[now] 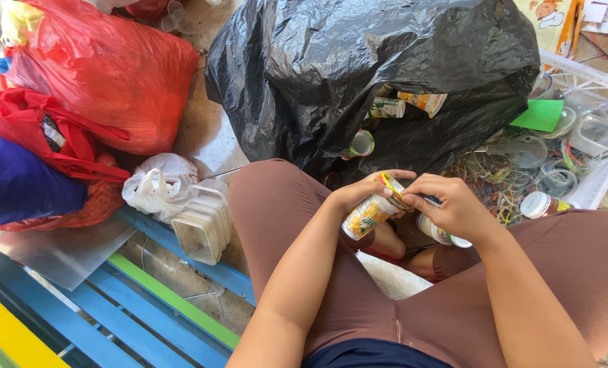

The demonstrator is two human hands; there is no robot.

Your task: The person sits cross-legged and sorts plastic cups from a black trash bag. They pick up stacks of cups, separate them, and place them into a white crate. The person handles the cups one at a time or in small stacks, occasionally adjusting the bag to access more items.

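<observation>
Over our lap, our left hand clamps a small yellow-labelled bottle, long axis slanting up-right toward our right hand, whose fingers pinch its red-yellow wrap at the top.

I count two hands, the left hand and the right hand, and together they hold one printed cup. There is one black bag, with three cups visible in its opening. Two red bags lie nearby, one blue bag, one white bag, and one stack of clear trays.
</observation>
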